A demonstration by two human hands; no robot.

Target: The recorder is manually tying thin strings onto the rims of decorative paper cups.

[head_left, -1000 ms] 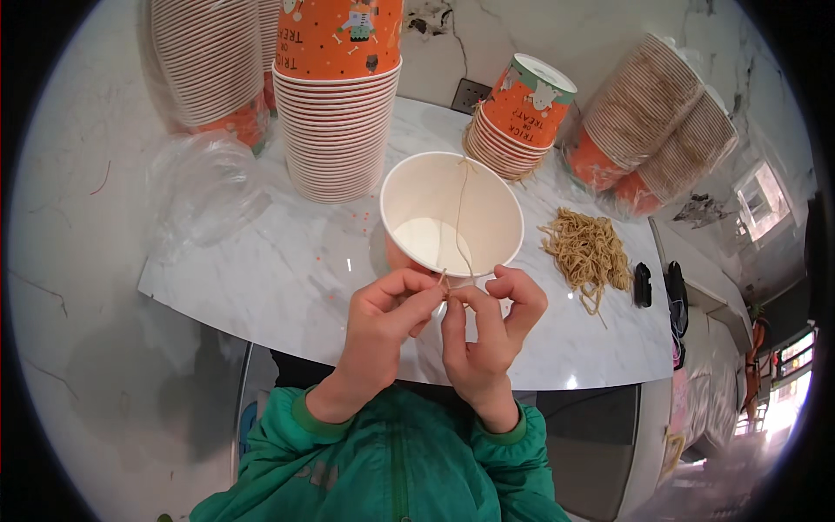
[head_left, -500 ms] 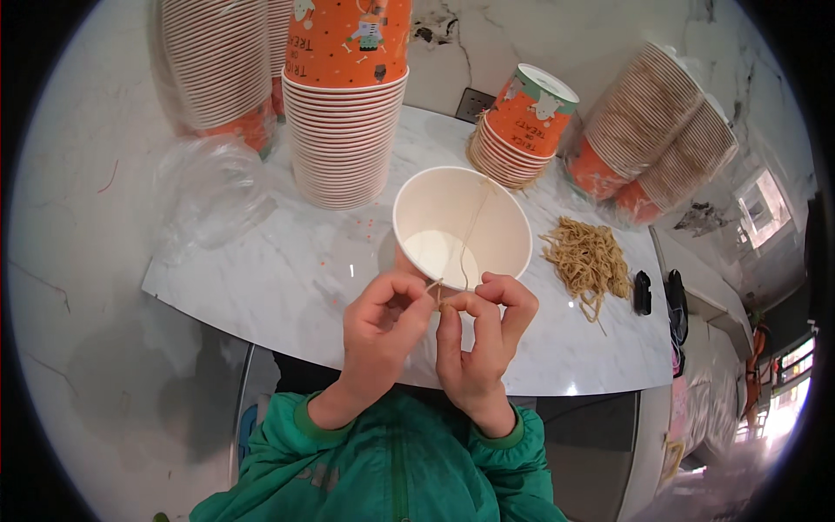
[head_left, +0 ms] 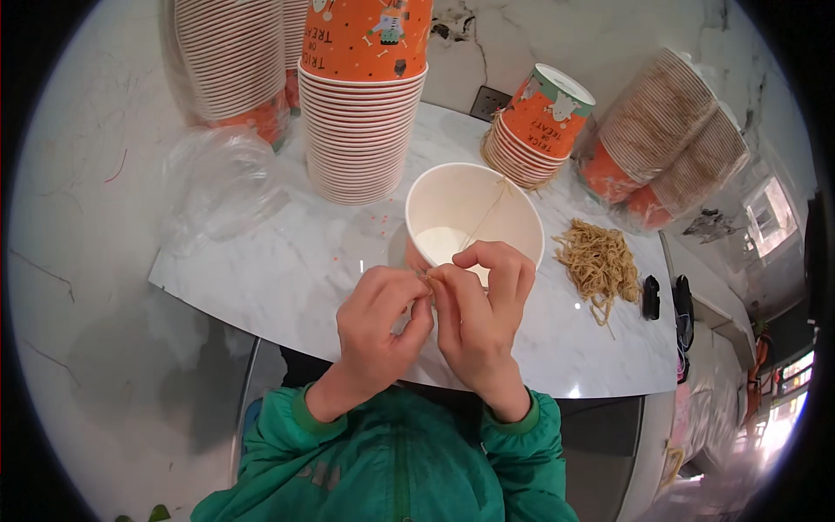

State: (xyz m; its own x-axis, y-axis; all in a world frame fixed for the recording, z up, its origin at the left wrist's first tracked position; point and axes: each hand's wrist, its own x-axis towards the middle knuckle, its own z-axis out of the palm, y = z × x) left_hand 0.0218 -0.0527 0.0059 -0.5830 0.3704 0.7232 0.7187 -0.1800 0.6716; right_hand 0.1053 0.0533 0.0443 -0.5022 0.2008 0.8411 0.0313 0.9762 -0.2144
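Two hands (head_left: pixel 380 326) (head_left: pixel 484 326) pinching thin tan twine (head_left: pixel 487 214), round paper bucket (head_left: pixel 519 230), tangled fibrous heap (head_left: pixel 597 264)

I view a white, grey-veined, marble-patterned tabletop (head_left: pixel 557 348) with a curved front edge across the centre of the frame. A glossy white wall (head_left: pixel 600 39) with dark veining spans the upper edge; a dark rectangular wall socket (head_left: pixel 490 103) sits at upper centre. I register a pale, shadowed surface (head_left: pixel 78 217) at left, wall or floor indeterminate. A bright four-sided light patch (head_left: pixel 769 213) appears at right; white glare (head_left: pixel 787 416) fills the lower right opening.
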